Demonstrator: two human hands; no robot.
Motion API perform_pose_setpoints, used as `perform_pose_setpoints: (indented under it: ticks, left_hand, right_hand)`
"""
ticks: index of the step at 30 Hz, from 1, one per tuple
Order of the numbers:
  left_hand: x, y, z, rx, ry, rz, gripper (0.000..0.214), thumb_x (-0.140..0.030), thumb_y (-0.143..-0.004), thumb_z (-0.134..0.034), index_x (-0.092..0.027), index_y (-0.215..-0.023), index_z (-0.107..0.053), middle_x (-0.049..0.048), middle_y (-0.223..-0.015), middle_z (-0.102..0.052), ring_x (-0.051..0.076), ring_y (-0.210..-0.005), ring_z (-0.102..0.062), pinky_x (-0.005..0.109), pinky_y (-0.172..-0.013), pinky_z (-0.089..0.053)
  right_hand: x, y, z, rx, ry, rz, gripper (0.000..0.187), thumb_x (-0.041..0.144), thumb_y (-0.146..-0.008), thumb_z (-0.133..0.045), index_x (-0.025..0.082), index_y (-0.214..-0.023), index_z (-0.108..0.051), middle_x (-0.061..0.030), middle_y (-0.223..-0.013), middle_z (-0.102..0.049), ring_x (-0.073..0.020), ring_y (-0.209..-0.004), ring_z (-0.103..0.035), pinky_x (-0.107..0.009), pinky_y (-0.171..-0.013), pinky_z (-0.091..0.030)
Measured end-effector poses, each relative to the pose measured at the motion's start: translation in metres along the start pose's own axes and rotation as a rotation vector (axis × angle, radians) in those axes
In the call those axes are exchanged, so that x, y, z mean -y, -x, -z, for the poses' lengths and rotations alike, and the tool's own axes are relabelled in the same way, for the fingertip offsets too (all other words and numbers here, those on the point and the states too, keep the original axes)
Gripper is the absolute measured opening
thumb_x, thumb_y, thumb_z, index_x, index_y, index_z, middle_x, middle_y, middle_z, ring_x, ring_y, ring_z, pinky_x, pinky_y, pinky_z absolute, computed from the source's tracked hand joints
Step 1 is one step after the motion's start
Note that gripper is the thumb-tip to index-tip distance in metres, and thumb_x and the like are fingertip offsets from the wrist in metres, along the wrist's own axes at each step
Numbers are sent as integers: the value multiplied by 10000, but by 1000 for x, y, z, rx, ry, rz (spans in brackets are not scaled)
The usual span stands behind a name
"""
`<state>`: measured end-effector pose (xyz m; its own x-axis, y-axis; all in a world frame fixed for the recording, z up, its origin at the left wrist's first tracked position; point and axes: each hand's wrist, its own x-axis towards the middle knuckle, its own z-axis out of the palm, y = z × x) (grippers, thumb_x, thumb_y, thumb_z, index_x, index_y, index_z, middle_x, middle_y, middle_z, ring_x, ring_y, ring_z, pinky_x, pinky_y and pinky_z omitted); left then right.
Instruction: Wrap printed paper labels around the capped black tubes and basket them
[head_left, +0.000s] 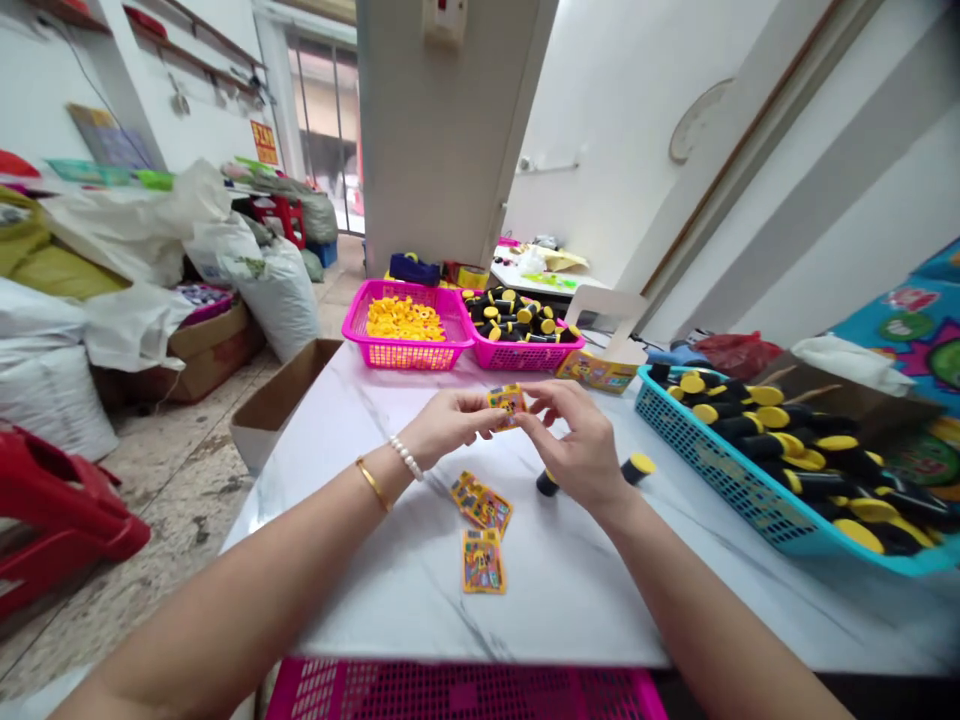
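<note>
The left hand [459,418] and right hand [574,435] pinch a small, flat, orange-yellow printed card [505,403] between them. Handling looks unfinished: similar loose cards [483,563] lie nearer than the hands, and a yellow-ended black cylinder [639,466] lies beside the right hand.

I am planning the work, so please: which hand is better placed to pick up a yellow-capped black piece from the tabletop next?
Probably the right hand: a yellow-capped black piece lies just beside it, while the left hand is farther away. Both hands hold the small packet.
</note>
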<state>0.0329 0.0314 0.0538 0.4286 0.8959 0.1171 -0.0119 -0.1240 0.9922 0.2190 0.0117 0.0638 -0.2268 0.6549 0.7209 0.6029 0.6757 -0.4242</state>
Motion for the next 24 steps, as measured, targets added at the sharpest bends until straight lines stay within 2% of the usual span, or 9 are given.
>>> perform_pose_setpoints:
  ticks: [2, 4, 6, 8, 10, 12, 17, 19, 24]
  left_hand:
    - [2, -2, 4, -41, 12, -5, 291, -404, -756, -661, -129, -840, -703, 13, -696, -613, 92, -604, -511, 201, -519, -341]
    - [2, -2, 5, -16, -34, 0, 245, -362, -768, -635, -129, -803, -701, 6, -654, -599, 91, -577, -498, 204, -517, -342]
    - [2, 1, 4, 103, -144, 46, 207, -315, -764, -615, -131, -696, -680, -4, -583, -574, 88, -530, -471, 209, -504, -338]
    - [0, 5, 2, 299, -271, 139, 242, -309, -760, -604, -139, -592, -642, -12, -523, -546, 83, -479, -434, 213, -477, -319]
    - [-2, 9, 1, 487, -373, 230, 288, -338, -770, -598, -145, -559, -625, -19, -491, -520, 80, -450, -408, 214, -453, -301]
    - [-3, 10, 4, 552, -433, 258, 297, -359, -772, -604, -147, -566, -630, -32, -471, -485, 76, -434, -384, 213, -437, -284]
    - [-3, 2, 22, 314, -377, 244, 199, -344, -721, -668, -156, -694, -724, -31, -492, -511, 79, -465, -397, 197, -441, -292]
    - [-3, -2, 30, 271, -319, 256, 191, -339, -702, -695, -159, -742, -743, -19, -530, -550, 79, -486, -423, 189, -450, -306]
    - [2, -7, 43, 110, -140, 268, 214, -329, -666, -765, -144, -731, -679, -35, -507, -524, 48, -419, -376, 182, -401, -214]
  right_hand:
    - [-2, -2, -6, -3, -124, -151, 381, 346, -851, -629, 189, -1196, -591, -80, -1021, -642, -163, -770, -628, -295, -645, -526]
    - [-3, 1, -10, 39, -254, -303, 373, 400, -857, -605, 162, -1145, -611, -72, -943, -669, -156, -725, -622, -276, -603, -512]
    - [-2, 8, -11, 116, -341, -411, 307, 425, -864, -577, 144, -954, -662, -48, -781, -669, -142, -632, -595, -256, -547, -485]
    - [2, 15, -9, 190, -349, -441, 287, 411, -854, -583, 146, -780, -662, -24, -663, -636, -127, -570, -557, -241, -517, -456]
    - [7, 21, -5, 256, -329, -427, 270, 381, -839, -601, 150, -711, -660, -14, -631, -619, -115, -555, -532, -228, -508, -435]
    - [10, 25, 0, 320, -345, -443, 247, 367, -829, -607, 153, -727, -676, -4, -614, -607, -102, -524, -511, -215, -480, -413]
    - [9, 28, 1, 377, -348, -564, 219, 361, -804, -625, 158, -749, -683, 26, -514, -563, -83, -409, -479, -200, -406, -367]
    - [7, 30, -1, 408, -322, -587, 216, 360, -801, -627, 164, -727, -681, 31, -492, -558, -83, -391, -479, -198, -395, -356]
    - [8, 33, -4, 573, -251, -530, 184, 311, -811, -607, 190, -723, -714, 22, -515, -602, -89, -398, -477, -213, -404, -353]
